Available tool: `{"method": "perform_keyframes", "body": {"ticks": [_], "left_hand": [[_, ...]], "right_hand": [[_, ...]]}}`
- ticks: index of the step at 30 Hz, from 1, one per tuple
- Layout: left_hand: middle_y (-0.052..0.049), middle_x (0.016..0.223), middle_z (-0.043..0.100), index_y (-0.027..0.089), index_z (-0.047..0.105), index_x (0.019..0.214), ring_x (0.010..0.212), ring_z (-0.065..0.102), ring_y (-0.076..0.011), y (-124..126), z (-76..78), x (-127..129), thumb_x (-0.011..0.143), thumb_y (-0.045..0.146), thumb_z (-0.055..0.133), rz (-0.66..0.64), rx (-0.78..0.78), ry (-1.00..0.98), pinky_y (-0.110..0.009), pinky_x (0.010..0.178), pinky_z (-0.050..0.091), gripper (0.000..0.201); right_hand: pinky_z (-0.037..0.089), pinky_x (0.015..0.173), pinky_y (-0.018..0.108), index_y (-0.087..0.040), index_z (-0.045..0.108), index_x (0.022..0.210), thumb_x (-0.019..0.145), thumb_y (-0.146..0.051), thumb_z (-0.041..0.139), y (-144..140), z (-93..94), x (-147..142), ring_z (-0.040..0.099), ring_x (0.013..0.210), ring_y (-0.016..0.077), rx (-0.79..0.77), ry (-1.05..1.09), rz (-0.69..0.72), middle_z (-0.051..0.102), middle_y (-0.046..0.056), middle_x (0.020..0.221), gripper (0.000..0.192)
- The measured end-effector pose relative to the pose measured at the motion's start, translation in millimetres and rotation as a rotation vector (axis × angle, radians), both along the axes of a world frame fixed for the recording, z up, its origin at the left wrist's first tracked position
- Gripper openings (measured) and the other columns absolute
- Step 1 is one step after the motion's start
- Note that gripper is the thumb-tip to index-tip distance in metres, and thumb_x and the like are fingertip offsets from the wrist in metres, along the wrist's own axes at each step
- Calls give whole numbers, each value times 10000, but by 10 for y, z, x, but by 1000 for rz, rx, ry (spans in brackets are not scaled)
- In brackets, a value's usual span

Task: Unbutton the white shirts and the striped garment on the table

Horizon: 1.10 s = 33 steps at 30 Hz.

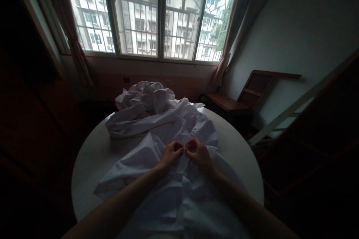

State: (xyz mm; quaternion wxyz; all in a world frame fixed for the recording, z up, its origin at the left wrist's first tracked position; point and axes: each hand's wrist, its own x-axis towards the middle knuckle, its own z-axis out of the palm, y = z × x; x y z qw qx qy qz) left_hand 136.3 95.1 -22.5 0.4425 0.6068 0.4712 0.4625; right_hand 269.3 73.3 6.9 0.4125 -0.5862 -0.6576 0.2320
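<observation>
A white garment (165,190), which looks like a button-front shirt or coat, lies spread over the round white table (232,134) and reaches down toward me. Both hands meet at its front seam, near the middle of the table. My left hand (171,153) pinches the cloth with thumb and fingers curled together. Just beside it, my right hand (198,153) pinches the opposite edge the same way. Whether a button sits between the fingertips is too small and dark to tell. The part nearer the window, with its collar end, lies wrinkled.
More white cloth is heaped in a crumpled pile (148,97) at the table's far side. Behind it are a barred window (159,18) and curtains (78,56). To the right stand a wooden chair (230,102) and a pale slanted frame (283,115). The room is dim.
</observation>
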Motion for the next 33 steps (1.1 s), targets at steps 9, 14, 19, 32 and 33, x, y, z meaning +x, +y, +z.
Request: {"method": "perform_keyframes", "body": {"ticks": [9,14,19,32,33], "left_hand": [[23,630,555,136,531,715,612,525,-98,-13,-5,18,631,113,593,31,-2,-25,-207,598,411,107],[15,639,546,135,511,711,593,517,-104,-32,21,10,630,124,599,58,-15,-28,-223,587,403,120],[16,646,547,142,511,709,607,518,-102,-46,25,-5,628,116,599,71,-1,-33,-218,596,400,122],[12,648,564,139,540,712,624,533,-110,-82,59,-8,634,147,589,74,56,7,-223,612,410,93],[10,648,567,139,544,708,622,533,-110,-85,57,-8,638,147,582,65,65,16,-222,607,408,80]], "right_hand": [[463,631,267,-168,526,770,625,-198,559,45,-79,17,613,666,160,16,-13,17,634,32,704,152],[465,645,273,-168,525,730,660,-241,531,62,-42,39,609,679,160,16,65,55,632,34,719,101],[462,635,265,-172,517,730,652,-255,545,65,-20,42,599,683,155,-39,128,67,614,24,710,116],[458,582,245,-184,480,751,567,-194,599,95,-5,76,575,653,136,-210,265,160,581,-11,698,220],[455,578,243,-181,481,742,556,-191,607,98,-2,78,571,644,133,-217,280,160,576,-14,688,224]]}}
